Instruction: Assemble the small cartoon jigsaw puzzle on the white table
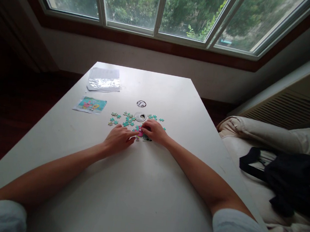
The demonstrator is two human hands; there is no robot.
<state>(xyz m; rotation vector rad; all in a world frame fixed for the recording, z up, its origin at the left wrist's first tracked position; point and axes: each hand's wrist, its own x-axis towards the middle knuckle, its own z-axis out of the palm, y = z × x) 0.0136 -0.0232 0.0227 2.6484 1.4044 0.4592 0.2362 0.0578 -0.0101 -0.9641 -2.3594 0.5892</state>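
Small jigsaw puzzle pieces (129,121), mostly turquoise, lie scattered on the white table (124,197). Among them, a pink cluster of pieces (140,131) sits between my two hands. My left hand (118,140) has its index finger stretched out to the edge of the pink pieces, the other fingers loosely bent. From the right, my right hand (155,131) reaches in with thumb and fingers closed at the same cluster, pinching what looks like a puzzle piece, mostly hidden by the fingers. Just behind the hands lies a round, silvery, lid-like thing (139,116).
A dark-rimmed round thing (141,103) lies farther back. On the left are a colourful picture sheet (92,105) and clear plastic packaging over paper (104,80). A pale sofa (235,139) with a black bag (298,179) flanks the right. Windows (130,2) stand behind.
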